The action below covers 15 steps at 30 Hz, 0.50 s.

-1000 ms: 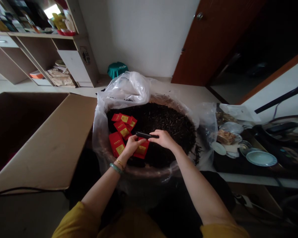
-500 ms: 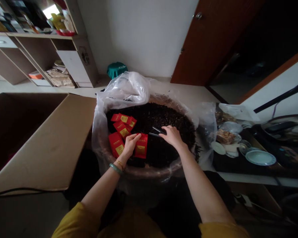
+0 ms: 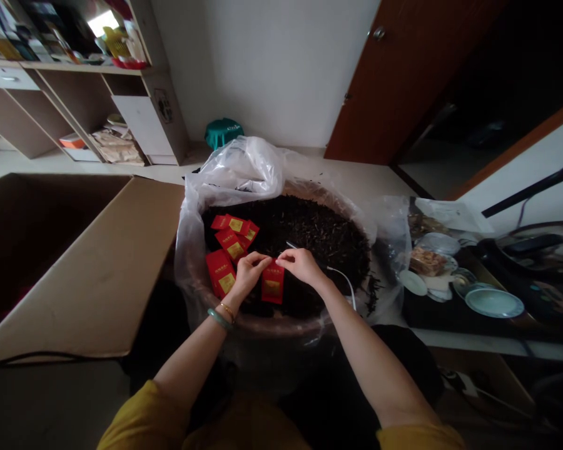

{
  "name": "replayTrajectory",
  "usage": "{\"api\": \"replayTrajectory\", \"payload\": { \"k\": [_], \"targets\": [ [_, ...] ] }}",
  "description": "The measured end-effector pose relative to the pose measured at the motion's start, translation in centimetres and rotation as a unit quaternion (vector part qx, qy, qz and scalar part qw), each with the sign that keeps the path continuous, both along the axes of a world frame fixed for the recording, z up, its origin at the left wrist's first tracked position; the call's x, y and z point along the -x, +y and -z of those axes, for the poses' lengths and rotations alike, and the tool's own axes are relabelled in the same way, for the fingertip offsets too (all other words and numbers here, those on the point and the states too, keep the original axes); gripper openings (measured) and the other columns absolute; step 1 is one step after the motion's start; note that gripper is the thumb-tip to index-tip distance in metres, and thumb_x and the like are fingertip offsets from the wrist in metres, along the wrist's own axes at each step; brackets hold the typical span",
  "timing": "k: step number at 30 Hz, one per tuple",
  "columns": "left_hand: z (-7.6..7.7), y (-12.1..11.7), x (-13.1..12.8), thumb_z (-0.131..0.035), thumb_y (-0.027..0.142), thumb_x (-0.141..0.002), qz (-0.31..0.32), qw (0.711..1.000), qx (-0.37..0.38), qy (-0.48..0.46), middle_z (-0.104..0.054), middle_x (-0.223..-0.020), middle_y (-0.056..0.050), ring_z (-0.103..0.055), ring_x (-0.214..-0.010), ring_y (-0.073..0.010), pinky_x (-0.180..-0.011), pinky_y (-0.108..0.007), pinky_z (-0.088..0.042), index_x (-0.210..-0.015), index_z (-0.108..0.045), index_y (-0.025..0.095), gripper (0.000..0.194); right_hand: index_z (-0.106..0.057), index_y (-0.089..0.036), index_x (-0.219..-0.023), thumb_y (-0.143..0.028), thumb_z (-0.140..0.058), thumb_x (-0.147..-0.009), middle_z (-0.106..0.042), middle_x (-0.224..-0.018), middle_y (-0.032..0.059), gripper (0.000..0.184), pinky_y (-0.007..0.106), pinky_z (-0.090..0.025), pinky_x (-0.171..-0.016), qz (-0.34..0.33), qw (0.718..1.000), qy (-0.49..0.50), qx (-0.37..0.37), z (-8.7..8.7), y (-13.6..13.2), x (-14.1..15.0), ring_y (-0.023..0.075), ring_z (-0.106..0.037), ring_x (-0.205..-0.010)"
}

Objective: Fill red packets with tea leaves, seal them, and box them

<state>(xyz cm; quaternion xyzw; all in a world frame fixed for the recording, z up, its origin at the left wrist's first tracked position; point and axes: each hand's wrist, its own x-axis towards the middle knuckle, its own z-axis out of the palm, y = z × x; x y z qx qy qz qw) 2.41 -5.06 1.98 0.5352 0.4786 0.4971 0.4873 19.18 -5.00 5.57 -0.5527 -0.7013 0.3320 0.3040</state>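
Observation:
A small red packet with a gold panel hangs upright over a heap of dark dried leaves, which look like loose tea. My left hand is closed, pinching the packet's upper left corner. At the upper right corner, the fingertips of my right hand are also pinched together. A slim dark tool pokes out beyond the right hand, mostly hidden by it. Below that hand a white cord curves to the basket's rim. Several more red packets lie on the leaves to the left.
Clear plastic sheeting lines the round basket. An open cardboard box stands close on the left. On the right, a low table holds bowls and a black appliance. A green bag sits by the wall.
My right hand has moved left to the packet's top edge, its fingertips now pinched there. The black two-armed tool is now mostly hidden behind it, and the white cord has come into sight.

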Motion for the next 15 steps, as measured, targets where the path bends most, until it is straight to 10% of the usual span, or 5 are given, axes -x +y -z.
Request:
{"api": "replayTrajectory", "payload": {
  "k": [4,10,15],
  "targets": [
    [-0.4,0.7,1.4,-0.068,0.042,-0.068,-0.126,0.99,0.021,-0.068,-0.054,-0.055,0.004,-0.048,-0.053,-0.0096,-0.052,-0.021,-0.037,-0.069,-0.067,0.016,0.026,-0.066,-0.018,-0.102,-0.035,-0.057,-0.082,-0.07,-0.086,0.0042,0.027,0.024,-0.05,-0.057,-0.002,0.994,0.09,0.056,0.2,0.4,-0.2,0.0126,-0.063,-0.063],
    [-1.5,3.1,5.0,-0.06,0.035,-0.076,-0.333,0.896,-0.023,-0.294,-0.055,-0.072,0.002,-0.058,-0.06,-0.0083,-0.062,-0.021,-0.047,-0.089,-0.055,0.017,0.022,-0.063,-0.016,-0.107,-0.034,-0.055,-0.084,-0.068,-0.087,0.0058,0.03,0.019,-0.047,-0.05,0.038,0.988,0.127,0.083,0.7,0.9,-0.7,0.0097,-0.06,-0.058],
    [-0.4,2.1,6.6,-0.057,0.023,-0.075,-0.339,0.94,0.038,-0.03,-0.056,-0.099,-0.007,-0.063,-0.083,-0.0172,-0.072,-0.031,-0.05,-0.114,-0.046,0.019,0.04,-0.064,-0.017,-0.105,-0.031,-0.055,-0.084,-0.067,-0.085,0.0049,0.027,0.02,-0.048,-0.052,0.02,0.99,0.101,0.099,1.2,0.8,-0.6,0.0092,-0.06,-0.059]
  ]
}}
